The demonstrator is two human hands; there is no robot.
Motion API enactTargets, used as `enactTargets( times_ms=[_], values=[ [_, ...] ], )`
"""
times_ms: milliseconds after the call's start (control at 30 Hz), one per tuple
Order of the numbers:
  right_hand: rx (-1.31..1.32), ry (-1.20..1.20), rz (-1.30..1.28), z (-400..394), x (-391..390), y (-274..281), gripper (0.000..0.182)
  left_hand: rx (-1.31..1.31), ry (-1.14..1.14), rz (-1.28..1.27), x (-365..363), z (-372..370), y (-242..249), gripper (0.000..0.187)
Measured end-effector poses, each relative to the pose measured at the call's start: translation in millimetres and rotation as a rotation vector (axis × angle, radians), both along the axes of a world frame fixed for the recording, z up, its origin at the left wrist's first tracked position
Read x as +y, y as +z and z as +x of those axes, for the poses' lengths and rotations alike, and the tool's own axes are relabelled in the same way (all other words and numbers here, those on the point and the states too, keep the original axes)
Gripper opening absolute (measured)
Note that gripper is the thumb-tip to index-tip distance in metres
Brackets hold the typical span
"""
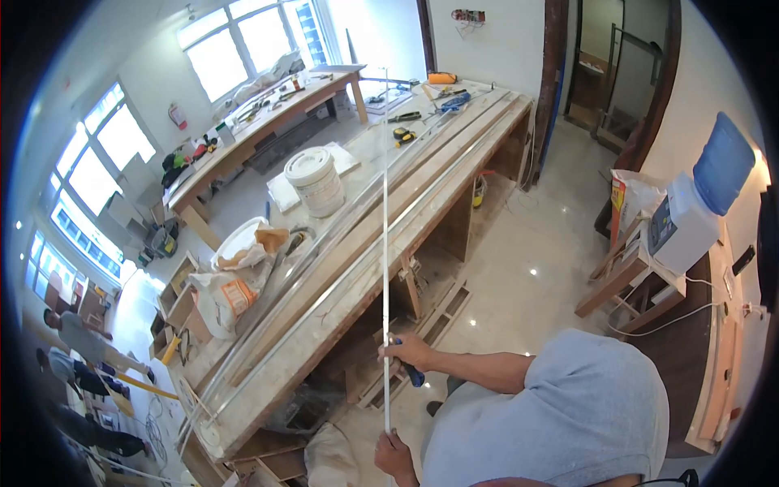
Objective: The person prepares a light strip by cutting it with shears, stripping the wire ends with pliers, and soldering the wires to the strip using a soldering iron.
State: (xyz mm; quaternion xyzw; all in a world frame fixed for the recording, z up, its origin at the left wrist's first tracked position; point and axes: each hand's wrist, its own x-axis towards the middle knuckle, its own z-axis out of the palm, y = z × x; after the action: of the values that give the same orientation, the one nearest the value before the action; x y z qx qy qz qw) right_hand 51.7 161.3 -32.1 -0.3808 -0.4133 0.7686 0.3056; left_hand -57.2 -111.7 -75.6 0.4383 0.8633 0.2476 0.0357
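Note:
A long, thin white strip [385, 243] stands up and down through the middle of the view, overlapping the workbench. My left hand [395, 456] is closed around its lower part near the bottom edge. Further up, my right hand [410, 352] has its fingers wrapped at the strip together with a blue-handled tool [415, 374]; the tool's working end is hidden. Beside my hands runs the long wooden workbench [316, 325], with metal and wooden lengths [357, 252] laid along its top.
On the bench stand a white bucket [315, 183], an open bag [219, 300], a tape measure [403, 136] and an orange case [442, 79]. A second bench [268, 130] holds tools. A stool [633, 284] bears a white machine [686, 223]. Other people [81, 341] are at far left.

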Motion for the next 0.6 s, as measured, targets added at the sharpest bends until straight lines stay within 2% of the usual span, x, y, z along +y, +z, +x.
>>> enactTargets(
  times_ms=[33,133,167,233,267,333,433,500,567,600],
  values=[
    [-0.034,-0.064,0.045,6,20,13,0.025,0.026,-0.07,0.032,-6,-4,-11,0.022],
    [-0.062,-0.224,0.143,34,84,64,0.026,0.138,-0.094,-0.008,-53,-16,-22,0.025],
    [-0.074,-0.307,0.183,43,110,67,0.024,0.146,-0.114,-0.012,-74,-28,-36,0.025],
    [-0.089,-0.409,0.219,63,144,69,0.023,0.378,-0.291,-0.05,-99,-50,-59,0.031],
    [-0.05,-0.433,0.225,72,155,71,0.022,0.36,-0.312,-0.06,-97,-57,-56,0.031],
    [-0.011,-0.476,0.238,88,165,74,0.021,0.23,-0.297,-0.091,-61,-60,-28,0.031],
    [-0.132,-0.544,0.184,97,154,59,0.015,0.009,-0.283,-0.147,13,-57,31,0.031],
    [-0.081,-0.567,0.136,103,148,52,0.015,-0.115,-0.293,-0.223,67,-51,60,0.032],
    [-0.035,-0.592,0.046,107,145,53,0.014,-0.14,-0.313,-0.266,109,-53,60,0.032],
    [-0.036,-0.599,0.036,109,151,46,0.014,0.016,-0.342,-0.053,133,-57,43,0.026]
  ],
)
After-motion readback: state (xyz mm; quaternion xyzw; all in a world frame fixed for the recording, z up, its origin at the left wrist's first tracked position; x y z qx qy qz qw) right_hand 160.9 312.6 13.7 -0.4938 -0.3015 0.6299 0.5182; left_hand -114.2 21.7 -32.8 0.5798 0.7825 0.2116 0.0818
